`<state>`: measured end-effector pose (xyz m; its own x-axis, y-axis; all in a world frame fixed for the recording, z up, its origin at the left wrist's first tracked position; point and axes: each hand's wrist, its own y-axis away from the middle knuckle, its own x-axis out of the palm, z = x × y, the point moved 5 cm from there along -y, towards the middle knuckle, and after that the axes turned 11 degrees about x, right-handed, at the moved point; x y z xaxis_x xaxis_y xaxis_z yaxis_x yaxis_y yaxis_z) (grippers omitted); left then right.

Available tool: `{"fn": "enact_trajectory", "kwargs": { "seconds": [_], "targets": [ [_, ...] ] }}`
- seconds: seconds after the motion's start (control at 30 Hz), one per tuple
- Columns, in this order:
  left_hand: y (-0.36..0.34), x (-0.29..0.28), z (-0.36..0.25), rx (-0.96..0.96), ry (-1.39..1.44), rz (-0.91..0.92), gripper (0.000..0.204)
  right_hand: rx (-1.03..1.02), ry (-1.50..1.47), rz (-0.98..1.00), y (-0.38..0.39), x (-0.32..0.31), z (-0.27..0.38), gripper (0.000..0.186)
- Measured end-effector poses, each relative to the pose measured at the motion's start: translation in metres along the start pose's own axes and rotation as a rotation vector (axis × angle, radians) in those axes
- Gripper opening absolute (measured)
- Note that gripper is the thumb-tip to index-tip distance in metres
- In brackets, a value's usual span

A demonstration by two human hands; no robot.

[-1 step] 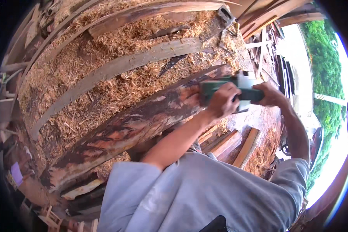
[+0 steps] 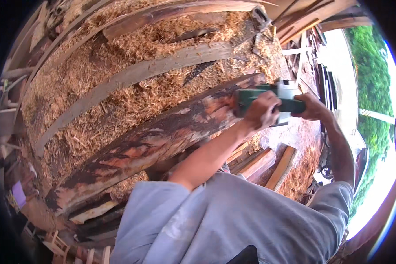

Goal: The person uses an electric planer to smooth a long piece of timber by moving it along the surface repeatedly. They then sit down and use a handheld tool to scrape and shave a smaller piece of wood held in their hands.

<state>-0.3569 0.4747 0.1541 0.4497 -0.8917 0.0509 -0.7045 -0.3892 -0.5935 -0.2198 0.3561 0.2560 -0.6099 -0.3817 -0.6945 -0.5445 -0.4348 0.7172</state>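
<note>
A green electric hand planer (image 2: 286,102) rests near the far right end of a long, rough wooden slab (image 2: 163,127) with dark, reddish-brown patches. My left hand (image 2: 263,110) is closed around the front part of the planer, on its left side. At the planer's right end, my right hand (image 2: 312,108) grips the rear handle. Motion blurs the tool a little, and its underside against the wood is hidden. My left forearm crosses above the slab's near edge.
Curly wood shavings (image 2: 97,103) lie thickly around the slab. Beyond it runs a long grey board (image 2: 141,68). Cut timber pieces (image 2: 280,167) lie on the near right side, and a dark metal piece (image 2: 260,18) is at the far end.
Both hands and the planer have shifted slightly to the right along the slab. My grip on the tool is the same.
</note>
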Motion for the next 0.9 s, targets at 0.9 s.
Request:
{"fn": "enact_trajectory", "kwargs": {
  "seconds": [0.9],
  "targets": [
    [0.19,-0.356,-0.155,-0.269,-0.079,-0.367,0.019,-0.536,0.131,0.295,0.064,0.131,0.408,0.037]
  ]
}}
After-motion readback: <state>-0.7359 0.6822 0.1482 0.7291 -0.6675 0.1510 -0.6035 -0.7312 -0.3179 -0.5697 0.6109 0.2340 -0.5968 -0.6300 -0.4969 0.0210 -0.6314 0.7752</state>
